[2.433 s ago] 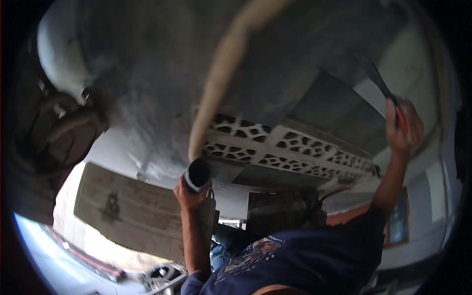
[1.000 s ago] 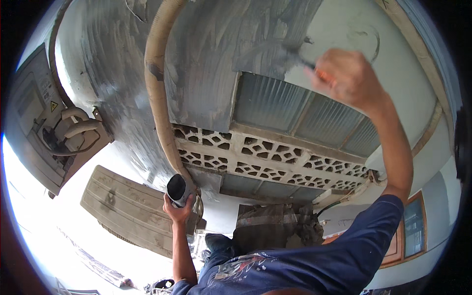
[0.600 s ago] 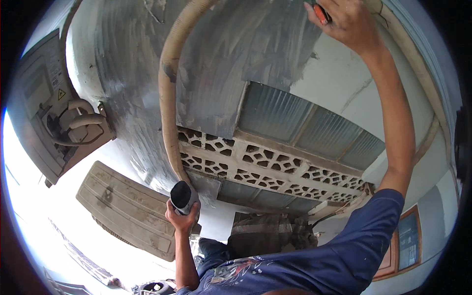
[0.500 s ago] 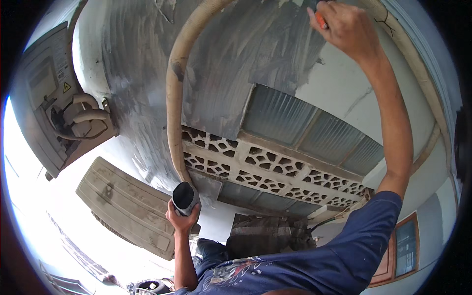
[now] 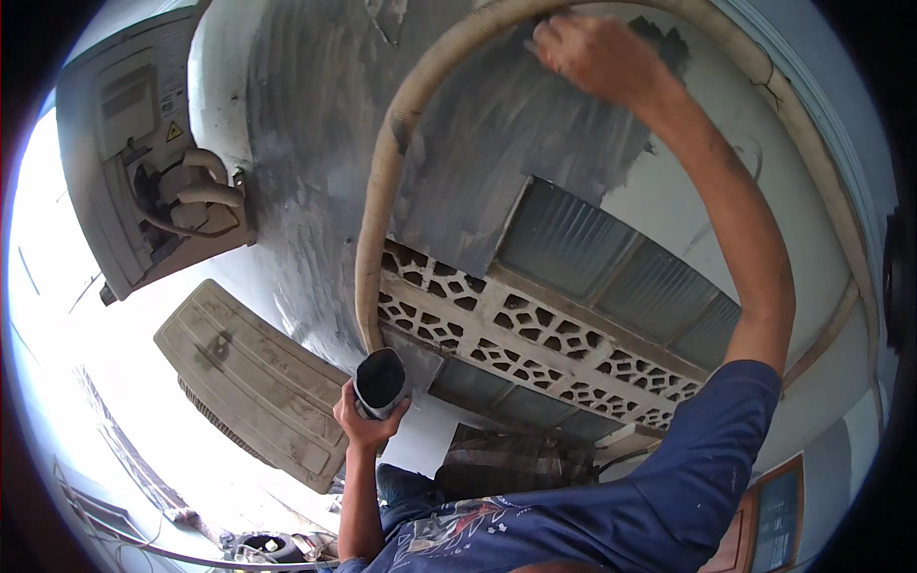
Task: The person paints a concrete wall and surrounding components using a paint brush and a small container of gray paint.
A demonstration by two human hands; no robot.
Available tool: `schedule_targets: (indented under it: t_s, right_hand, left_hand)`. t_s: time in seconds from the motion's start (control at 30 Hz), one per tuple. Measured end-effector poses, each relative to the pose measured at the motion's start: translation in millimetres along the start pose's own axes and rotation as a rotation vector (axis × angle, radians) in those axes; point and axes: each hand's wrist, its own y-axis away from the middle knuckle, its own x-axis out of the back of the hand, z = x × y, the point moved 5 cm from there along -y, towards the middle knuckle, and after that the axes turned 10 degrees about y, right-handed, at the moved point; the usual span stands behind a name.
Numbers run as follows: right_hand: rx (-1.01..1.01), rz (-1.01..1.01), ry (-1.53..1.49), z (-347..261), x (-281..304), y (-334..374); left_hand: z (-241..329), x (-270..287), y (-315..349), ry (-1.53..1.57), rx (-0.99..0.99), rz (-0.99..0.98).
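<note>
My left hand (image 5: 363,427) is closed around a grey, open-topped paint container (image 5: 382,379), dark inside, held low in front of the wall. High up, my right hand (image 5: 604,59) is closed, its fingers blurred, at the wall just under the curved beige pipe (image 5: 378,210). The paintbrush in it is almost wholly hidden by the hand now; its orange handle shows in the earlier frame. Streaky dark grey paint (image 5: 535,115) covers much of the wall around the hand. Paler bare wall (image 5: 659,191) lies to the right, below my forearm.
Ribbed glass panes (image 5: 573,239) and patterned vent blocks (image 5: 535,329) are set in the wall below the paint. At left hang a beige wall unit (image 5: 115,181) and a long dirty beige casing (image 5: 253,377). A wooden-framed window (image 5: 778,516) is at lower right.
My right hand has moved left and slightly down, to the pipe. Fresh dark paint shows at the upper right where it was. The view has shifted; my left hand still holds the container.
</note>
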Motion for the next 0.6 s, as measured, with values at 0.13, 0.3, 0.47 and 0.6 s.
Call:
schedule_targets:
  t_s: [0.13, 0.3, 0.47, 0.6]
  right_hand:
    - [0.059, -0.194, -0.348, -44, -5, -13]
    - [-0.113, -0.284, -0.446, -17, -14, -30]
    - [-0.073, -0.219, -0.311, -19, -10, -30]
    - [-0.157, -0.173, -0.341, -40, -7, -26]
  left_hand:
    - [-1, 7, 4, 0.007, -0.008, 0.015]
    - [-3, 14, 6, -0.014, 0.003, 0.027]
    - [-3, 20, 5, -0.027, -0.014, 0.045]
    - [-7, 25, 5, -0.017, -0.024, 0.046]
